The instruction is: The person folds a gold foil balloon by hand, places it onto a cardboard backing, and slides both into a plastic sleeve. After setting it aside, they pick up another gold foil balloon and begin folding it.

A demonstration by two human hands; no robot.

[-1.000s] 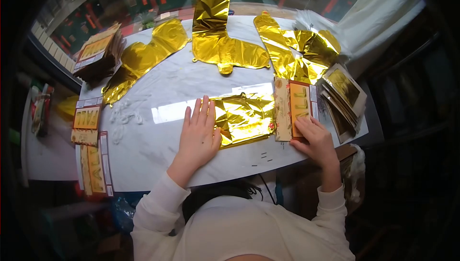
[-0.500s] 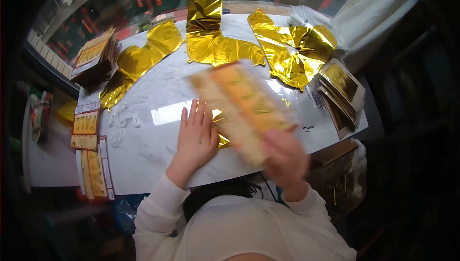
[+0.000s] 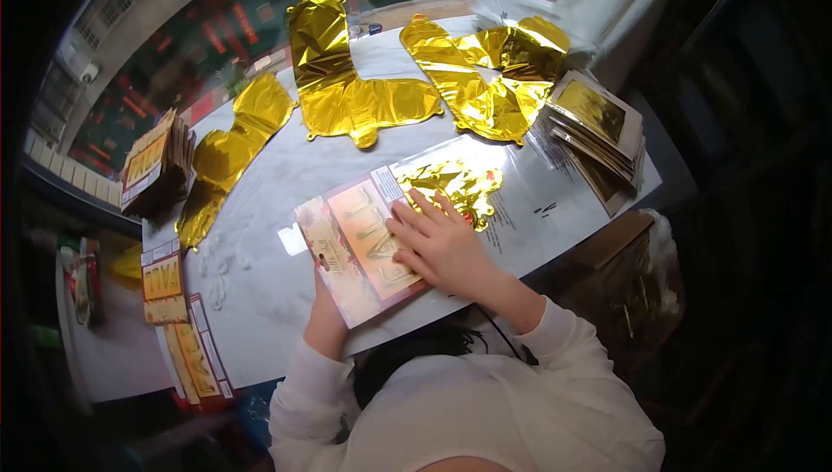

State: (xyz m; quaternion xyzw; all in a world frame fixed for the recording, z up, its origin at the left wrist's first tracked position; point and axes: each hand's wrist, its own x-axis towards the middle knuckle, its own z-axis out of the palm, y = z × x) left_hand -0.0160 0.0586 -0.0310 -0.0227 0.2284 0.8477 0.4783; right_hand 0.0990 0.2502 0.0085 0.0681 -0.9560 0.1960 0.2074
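1. At the near edge of the counter [image 3: 260,290], the right hand [image 3: 442,247] lies flat with fingers spread on a printed card [image 3: 360,247] lettered "FALL"; its grip is open, pressing down rather than closing on anything.
2. Under the card's 7 o'clock corner, the left hand [image 3: 325,316] is mostly hidden; whether its grip is closed on the card cannot be told.
3. Toward 1 o'clock from the right hand, a folded gold foil balloon [image 3: 459,188] sits inside a clear plastic sleeve [image 3: 511,186], touching the card's far end.
4. Farther out at 12 o'clock lie three flat gold foil balloons: an L-shaped one [image 3: 347,82], one at 1 o'clock [image 3: 485,78], one at 10 o'clock [image 3: 230,147].
5. At 2 o'clock rests a stack of packed sleeves [image 3: 598,130].
6. At 9 o'clock more cards [image 3: 163,286] line the counter edge, with another stack [image 3: 154,164] at 10 o'clock.
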